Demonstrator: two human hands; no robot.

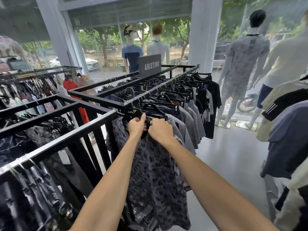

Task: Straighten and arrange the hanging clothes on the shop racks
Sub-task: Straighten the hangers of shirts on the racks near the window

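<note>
A grey patterned shirt point(155, 174) hangs at the near end of a black metal rack point(93, 129) on a black hanger point(133, 113). My left hand point(137, 125) grips the shirt's collar just under the hanger, thumb raised. My right hand point(160, 130), a ring on one finger, pinches the same collar from the right. Behind this shirt a row of grey and dark garments point(188, 120) hangs on black hangers along the rail point(176, 79) running away toward the window.
A sign reading ARISTINO point(150, 65) stands on the rack. Another rack of dark clothes point(30, 124) fills the left. Mannequins point(241, 64) stand by the glass front. More clothes point(286, 134) hang at the right edge. Grey floor point(230, 157) lies between.
</note>
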